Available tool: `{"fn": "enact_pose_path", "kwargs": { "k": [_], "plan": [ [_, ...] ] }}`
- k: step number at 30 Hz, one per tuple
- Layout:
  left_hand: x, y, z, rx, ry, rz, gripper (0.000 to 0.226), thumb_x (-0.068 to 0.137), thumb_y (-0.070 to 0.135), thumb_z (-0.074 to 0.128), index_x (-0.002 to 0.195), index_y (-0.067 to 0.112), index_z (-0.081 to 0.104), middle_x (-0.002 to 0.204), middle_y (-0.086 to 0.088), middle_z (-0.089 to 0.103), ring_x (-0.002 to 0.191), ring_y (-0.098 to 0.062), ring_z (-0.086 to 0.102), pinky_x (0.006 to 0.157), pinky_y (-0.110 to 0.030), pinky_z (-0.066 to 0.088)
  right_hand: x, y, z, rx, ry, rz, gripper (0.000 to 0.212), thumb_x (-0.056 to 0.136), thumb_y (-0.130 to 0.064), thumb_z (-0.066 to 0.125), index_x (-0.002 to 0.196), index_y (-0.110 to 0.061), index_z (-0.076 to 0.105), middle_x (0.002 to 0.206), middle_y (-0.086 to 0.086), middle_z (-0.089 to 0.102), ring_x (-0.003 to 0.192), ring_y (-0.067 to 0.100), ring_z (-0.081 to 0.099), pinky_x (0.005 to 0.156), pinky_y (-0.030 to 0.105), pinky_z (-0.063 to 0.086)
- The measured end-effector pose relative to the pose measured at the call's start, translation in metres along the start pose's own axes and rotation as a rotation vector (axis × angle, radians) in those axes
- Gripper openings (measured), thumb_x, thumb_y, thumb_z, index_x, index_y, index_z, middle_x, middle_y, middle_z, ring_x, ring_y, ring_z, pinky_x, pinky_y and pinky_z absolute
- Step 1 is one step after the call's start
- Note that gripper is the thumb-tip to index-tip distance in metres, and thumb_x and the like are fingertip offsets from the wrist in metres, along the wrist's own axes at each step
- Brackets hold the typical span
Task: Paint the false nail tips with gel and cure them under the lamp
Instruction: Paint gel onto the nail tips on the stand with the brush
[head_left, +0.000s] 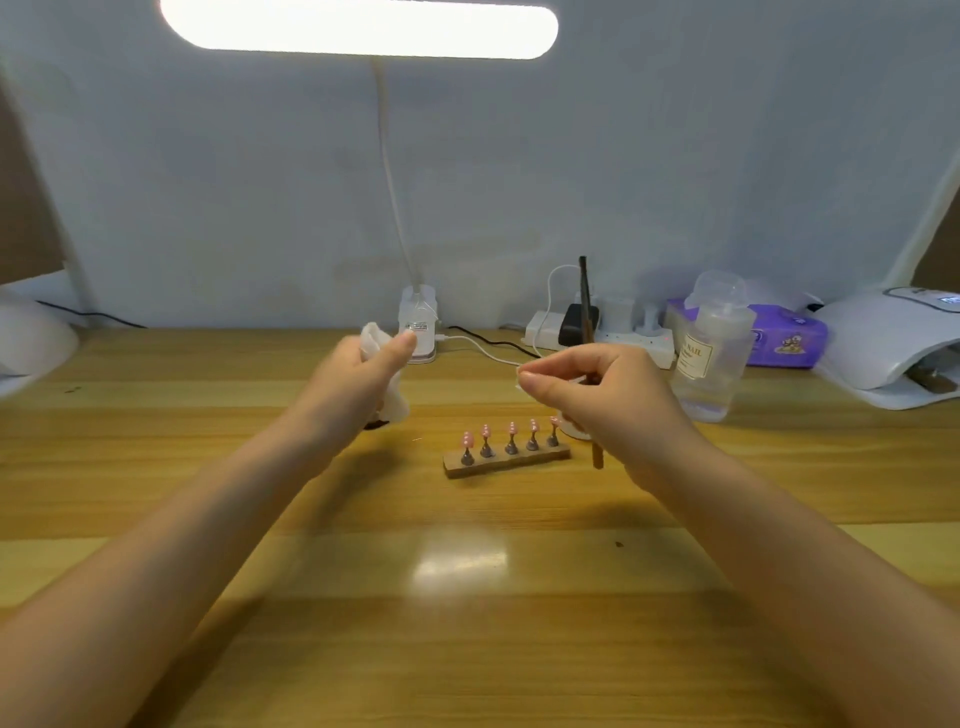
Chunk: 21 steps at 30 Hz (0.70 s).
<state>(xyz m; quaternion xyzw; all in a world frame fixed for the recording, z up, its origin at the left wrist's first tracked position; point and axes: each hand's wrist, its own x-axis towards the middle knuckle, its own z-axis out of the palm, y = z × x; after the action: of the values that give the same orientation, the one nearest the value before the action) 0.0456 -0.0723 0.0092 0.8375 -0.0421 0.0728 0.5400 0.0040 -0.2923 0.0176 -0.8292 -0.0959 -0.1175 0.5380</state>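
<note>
Both hands hover above the wooden desk (208, 467). The left hand (358, 374) is curled around a crumpled white wipe (387, 364), thumb pressed on top. The right hand (597, 395) grips a thin brown brush (589, 332) held nearly upright, its thumb and forefinger pinched together; whether anything sits in that pinch I cannot tell. Below and between them, five pink nail tips (511, 428) stand in a row on a small wooden holder (506, 460). The white curing lamp (883, 348) sits far right, beside a clear bottle (714, 353).
</note>
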Motion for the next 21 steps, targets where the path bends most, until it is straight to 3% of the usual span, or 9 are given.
{"fn": "enact_pose_path", "kwargs": {
  "k": [3,5,6,8,11,14,16,18,21],
  "plan": [
    [0.007,-0.016,0.013,0.000,-0.184,-0.034,0.034,0.095,0.045,0.048,0.106,0.013,0.054,0.114,-0.013,0.056,0.090,-0.025,0.054,0.084,-0.034,0.045,0.001,0.002,0.002,0.088,-0.085,0.130,0.006,0.086,-0.032,0.067,0.089,-0.027,0.070,0.082,-0.007,0.068,0.068,0.008,0.058,0.055,0.018,0.046],
    [0.011,-0.033,0.017,0.397,-0.204,0.060,0.036,0.101,0.037,0.041,0.134,0.023,0.045,0.137,-0.007,0.050,0.125,-0.031,0.044,0.106,-0.042,0.035,0.002,0.000,0.002,0.208,-0.147,0.188,0.018,0.086,-0.034,0.065,0.093,-0.019,0.072,0.081,-0.003,0.070,0.062,0.008,0.057,0.055,0.020,0.047],
    [0.009,-0.039,0.018,0.585,-0.183,0.121,0.036,0.102,0.034,0.038,0.138,0.032,0.039,0.131,-0.002,0.052,0.129,-0.031,0.039,0.104,-0.044,0.031,0.002,-0.001,0.003,0.275,-0.167,0.210,0.022,0.087,-0.036,0.064,0.092,-0.016,0.073,0.079,-0.003,0.070,0.060,0.009,0.058,0.055,0.021,0.048],
    [0.007,-0.044,0.020,0.723,-0.183,0.187,0.037,0.101,0.032,0.033,0.138,0.039,0.034,0.106,0.007,0.052,0.117,-0.025,0.040,0.095,-0.041,0.026,0.003,-0.002,0.004,0.370,-0.190,0.246,0.029,0.087,-0.040,0.061,0.088,-0.014,0.074,0.074,-0.002,0.070,0.059,0.010,0.061,0.055,0.022,0.051],
    [0.007,-0.047,0.027,0.695,-0.211,0.182,0.045,0.103,0.030,0.029,0.148,0.034,0.030,0.115,0.002,0.054,0.123,-0.021,0.034,0.093,-0.033,0.017,0.004,-0.003,0.007,0.421,-0.223,0.273,0.043,0.086,-0.050,0.056,0.094,-0.010,0.071,0.075,0.001,0.071,0.063,0.014,0.065,0.062,0.027,0.056],
    [0.005,-0.046,0.028,0.398,-0.224,0.172,0.048,0.104,0.023,0.038,0.151,0.017,0.031,0.138,-0.002,0.048,0.138,-0.020,0.031,0.095,-0.024,0.019,0.002,-0.002,0.007,0.433,-0.256,0.284,0.058,0.074,-0.061,0.052,0.098,-0.012,0.071,0.081,0.002,0.073,0.066,0.015,0.068,0.067,0.031,0.058],
    [0.002,-0.043,0.027,0.307,-0.158,0.202,0.044,0.102,0.015,0.042,0.146,0.011,0.040,0.132,0.002,0.053,0.133,-0.022,0.042,0.103,-0.030,0.030,0.001,-0.002,0.007,0.419,-0.260,0.294,0.062,0.071,-0.064,0.048,0.098,-0.014,0.071,0.083,0.002,0.073,0.067,0.015,0.069,0.068,0.032,0.058],
    [-0.001,-0.040,0.025,0.376,-0.016,0.262,0.038,0.100,0.010,0.043,0.136,0.013,0.051,0.124,0.001,0.062,0.122,-0.022,0.051,0.105,-0.042,0.038,0.002,-0.002,0.007,0.398,-0.253,0.306,0.063,0.071,-0.066,0.044,0.099,-0.016,0.071,0.085,0.002,0.073,0.068,0.015,0.069,0.069,0.032,0.058],
    [-0.009,-0.032,0.021,0.292,0.188,0.385,0.027,0.097,0.006,0.045,0.116,0.015,0.063,0.102,0.001,0.065,0.100,-0.020,0.057,0.089,-0.043,0.048,0.002,-0.003,0.006,0.388,-0.238,0.306,0.065,0.072,-0.068,0.040,0.101,-0.019,0.071,0.088,0.001,0.072,0.074,0.017,0.068,0.070,0.033,0.056]
  ]
}}
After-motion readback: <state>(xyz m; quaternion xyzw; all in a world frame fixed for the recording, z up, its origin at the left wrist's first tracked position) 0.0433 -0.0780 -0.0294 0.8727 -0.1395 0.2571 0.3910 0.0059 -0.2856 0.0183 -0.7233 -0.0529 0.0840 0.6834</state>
